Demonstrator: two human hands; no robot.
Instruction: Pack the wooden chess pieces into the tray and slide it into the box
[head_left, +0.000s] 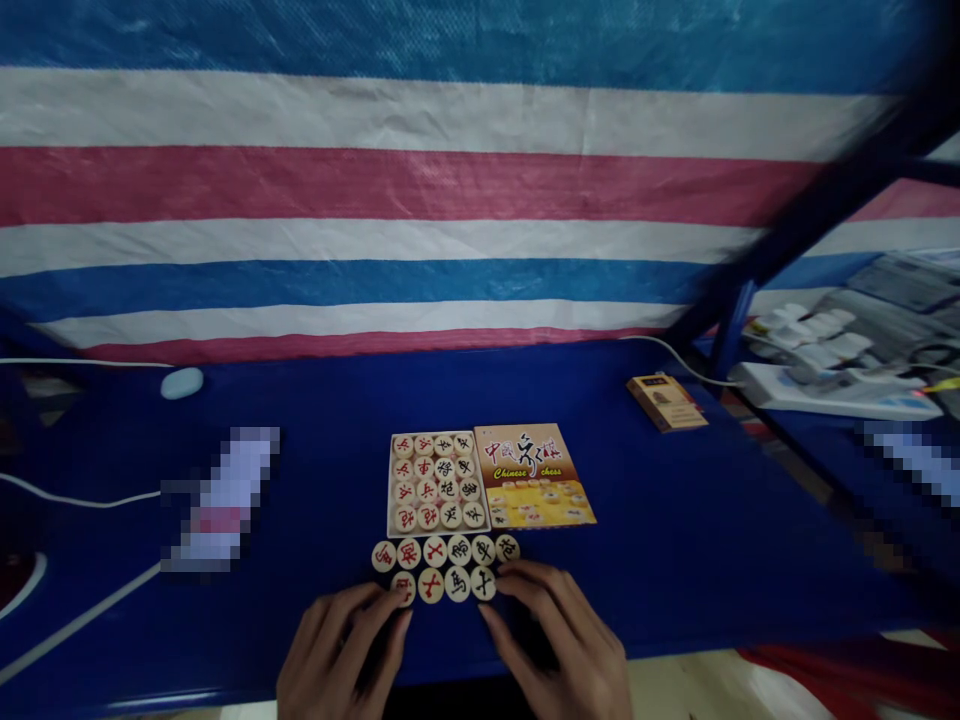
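Round Chinese chess pieces (457, 584) with red or black characters lie face up in two rows on the blue table. My left hand (345, 645) has a fingertip on the red piece (403, 588) at the left end of the nearer row, its thumb apart below. At the other end, my right hand (559, 640) has its fingers curved by the black piece (484, 583), thumb just under it. Neither hand grips a piece. Behind the rows, a white box tray (389, 490) holds several more pieces in a grid. Its printed lid (536, 505) lies right beside it.
A small yellow-brown box (667, 402) lies at the back right. Beyond the blue frame is a white power strip (832, 392) with plugs. To the left are a pixelated phone-like object (229, 495), a pale rounded case (181, 383) and white cables (82, 622). Striped sheeting (420, 185) hangs behind.
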